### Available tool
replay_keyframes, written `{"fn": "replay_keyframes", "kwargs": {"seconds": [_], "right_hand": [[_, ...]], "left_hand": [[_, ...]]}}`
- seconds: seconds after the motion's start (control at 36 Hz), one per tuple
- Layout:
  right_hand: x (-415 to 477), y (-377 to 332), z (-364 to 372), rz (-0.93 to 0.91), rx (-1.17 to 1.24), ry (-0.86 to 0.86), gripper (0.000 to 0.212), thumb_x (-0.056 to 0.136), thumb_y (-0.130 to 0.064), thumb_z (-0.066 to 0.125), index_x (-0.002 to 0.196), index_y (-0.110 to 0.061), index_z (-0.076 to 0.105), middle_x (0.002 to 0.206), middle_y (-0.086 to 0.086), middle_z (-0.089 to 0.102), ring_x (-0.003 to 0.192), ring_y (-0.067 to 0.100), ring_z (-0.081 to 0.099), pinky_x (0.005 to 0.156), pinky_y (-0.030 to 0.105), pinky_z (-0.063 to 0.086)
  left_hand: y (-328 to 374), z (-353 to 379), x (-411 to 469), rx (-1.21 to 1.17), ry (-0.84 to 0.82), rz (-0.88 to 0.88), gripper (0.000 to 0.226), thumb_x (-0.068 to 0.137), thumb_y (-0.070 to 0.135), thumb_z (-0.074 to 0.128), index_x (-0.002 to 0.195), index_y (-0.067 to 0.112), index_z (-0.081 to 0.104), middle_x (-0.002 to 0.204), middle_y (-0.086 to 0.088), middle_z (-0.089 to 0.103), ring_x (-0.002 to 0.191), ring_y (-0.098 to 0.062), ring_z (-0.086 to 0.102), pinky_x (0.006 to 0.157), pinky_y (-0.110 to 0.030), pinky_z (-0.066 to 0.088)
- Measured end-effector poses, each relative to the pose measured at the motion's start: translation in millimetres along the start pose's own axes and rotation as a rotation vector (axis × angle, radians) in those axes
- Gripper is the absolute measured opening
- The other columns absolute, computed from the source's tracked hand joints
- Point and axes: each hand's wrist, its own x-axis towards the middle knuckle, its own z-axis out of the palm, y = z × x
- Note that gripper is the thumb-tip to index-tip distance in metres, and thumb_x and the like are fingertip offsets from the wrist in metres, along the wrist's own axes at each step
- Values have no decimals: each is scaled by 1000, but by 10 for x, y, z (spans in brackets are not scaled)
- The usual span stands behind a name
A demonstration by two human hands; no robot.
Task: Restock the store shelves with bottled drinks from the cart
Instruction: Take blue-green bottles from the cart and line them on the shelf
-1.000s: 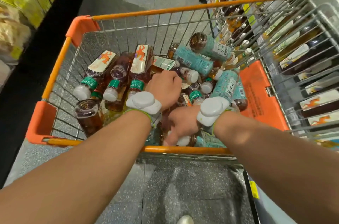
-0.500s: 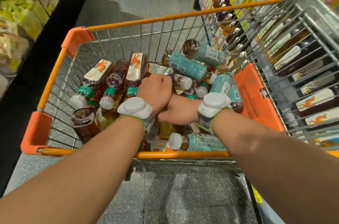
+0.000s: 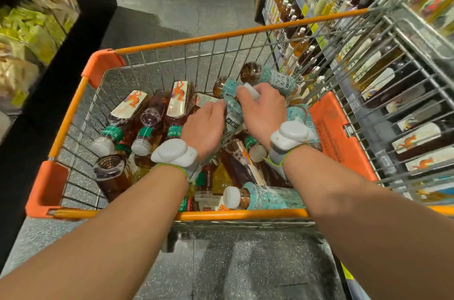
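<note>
Bottled drinks (image 3: 147, 122) are lying heaped in the orange-rimmed wire cart (image 3: 221, 39) at the centre of the frame. We are holding both hands close together over the heap: our left hand (image 3: 204, 127) is curling its fingers against a teal-labelled bottle (image 3: 233, 118), and our right hand (image 3: 261, 113) is gripping it from the other side, fingers over a white cap (image 3: 253, 92). White wrist devices (image 3: 173, 153) are sitting on both wrists. Stocked shelves (image 3: 307, 5) are standing at the upper right.
</note>
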Motion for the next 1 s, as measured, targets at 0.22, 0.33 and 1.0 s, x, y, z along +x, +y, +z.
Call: {"fn": "replay_keyframes", "kwargs": {"seconds": [0.22, 0.33, 1.0], "right_hand": [[62, 30, -51, 27, 102, 202, 38, 97, -46, 57, 103, -8, 62, 78, -3, 56, 76, 23, 54, 63, 29, 29], [44, -19, -24, 21, 132, 146, 37, 101, -46, 50, 106, -11, 60, 87, -1, 59, 83, 22, 56, 67, 30, 30], [-350, -128, 14, -85, -589, -1497, 35, 78, -13, 76, 111, -5, 70, 74, -2, 65, 51, 2, 58, 54, 20, 48]], "left_hand": [[-51, 31, -34, 112, -157, 109, 73, 73, 62, 69, 131, 27, 40, 109, 7, 64, 95, -19, 64, 83, -37, 51], [-102, 39, -40, 89, -140, 179, 65, 83, 57, 74, 133, 26, 48, 97, 23, 57, 87, -7, 59, 71, -23, 44], [-240, 53, 140, 176, 79, -334, 79, 75, 70, 52, 129, 12, 48, 120, -15, 61, 97, -39, 59, 77, -41, 46]]}}
